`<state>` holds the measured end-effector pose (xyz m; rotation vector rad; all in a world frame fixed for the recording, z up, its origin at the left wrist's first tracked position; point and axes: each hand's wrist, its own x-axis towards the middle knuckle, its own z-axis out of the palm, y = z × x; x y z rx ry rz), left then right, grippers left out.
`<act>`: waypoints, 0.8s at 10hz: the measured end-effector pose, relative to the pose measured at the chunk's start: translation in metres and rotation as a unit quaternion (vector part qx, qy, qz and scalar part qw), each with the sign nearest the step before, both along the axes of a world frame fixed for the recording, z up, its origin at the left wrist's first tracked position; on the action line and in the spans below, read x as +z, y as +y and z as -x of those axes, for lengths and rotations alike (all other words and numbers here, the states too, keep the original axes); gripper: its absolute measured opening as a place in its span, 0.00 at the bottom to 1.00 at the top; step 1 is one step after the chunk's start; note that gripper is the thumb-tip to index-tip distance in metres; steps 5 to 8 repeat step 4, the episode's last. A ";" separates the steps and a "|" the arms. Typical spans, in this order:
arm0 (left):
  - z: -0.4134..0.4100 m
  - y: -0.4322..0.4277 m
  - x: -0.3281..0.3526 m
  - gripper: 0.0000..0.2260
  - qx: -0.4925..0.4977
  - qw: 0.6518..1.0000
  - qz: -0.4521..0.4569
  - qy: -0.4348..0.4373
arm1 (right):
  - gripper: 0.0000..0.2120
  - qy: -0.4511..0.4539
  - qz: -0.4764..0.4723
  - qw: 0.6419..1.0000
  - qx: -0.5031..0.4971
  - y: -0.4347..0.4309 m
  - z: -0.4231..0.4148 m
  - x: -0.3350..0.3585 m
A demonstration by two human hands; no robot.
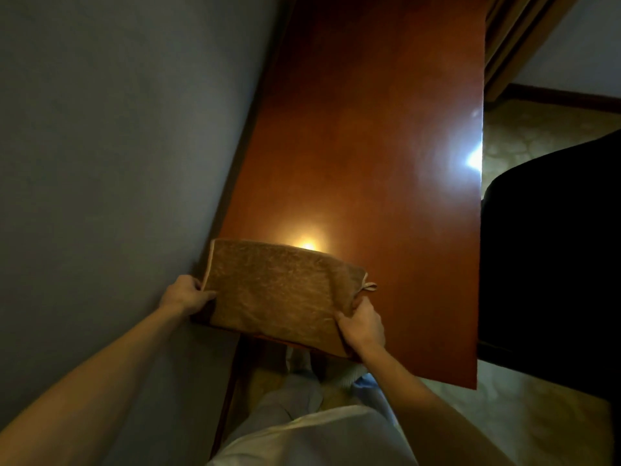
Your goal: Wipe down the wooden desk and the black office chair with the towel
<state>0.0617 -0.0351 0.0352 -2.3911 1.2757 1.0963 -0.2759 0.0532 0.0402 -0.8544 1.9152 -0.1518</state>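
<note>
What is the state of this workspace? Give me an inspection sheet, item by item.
Surface: wooden desk, glossy, light reflections on it.
Job's things: brown towel, folded, on the desk's near end; black office chair at the desk's right.
Clutter: nothing seen.
Hands: left hand grips the towel's left edge; right hand grips its right corner.
Cables: nothing seen.
Surroundings: grey wall left, curtain far right, patterned floor.

- The worktop (pixel 369 129) is long and made of shiny red-brown wood. Its left side runs along a grey wall (pixel 117 129).
- Two bright spots of light shine on its top.
- A brown towel (pixel 279 290) lies spread on the near end, closer to the wall side.
- The floor (pixel 521 415) is pale with a pattern. A black chair (pixel 554 247) stands on it, just beside the worktop's right edge.
</note>
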 end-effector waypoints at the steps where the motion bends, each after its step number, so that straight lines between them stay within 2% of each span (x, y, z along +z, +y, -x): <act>1: -0.009 0.015 0.009 0.11 -0.016 0.999 0.024 -0.028 | 0.17 -0.056 0.012 0.998 -0.039 0.017 -0.017 -0.004; 2: 0.003 0.029 0.015 0.17 -0.028 0.994 0.075 -0.072 | 0.18 -0.085 0.051 0.988 -0.121 0.028 -0.014 -0.007; 3: 0.017 0.043 0.025 0.24 -0.069 0.985 0.106 -0.118 | 0.20 -0.057 0.094 0.982 -0.157 0.045 0.002 -0.006; 4: 0.025 0.055 0.030 0.26 -0.117 0.970 0.148 -0.155 | 0.18 -0.053 0.103 0.980 -0.164 0.068 0.019 -0.008; 8: 0.025 0.055 0.030 0.26 -0.117 0.970 0.148 -0.155 | 0.18 -0.053 0.103 0.980 -0.164 0.068 0.019 -0.008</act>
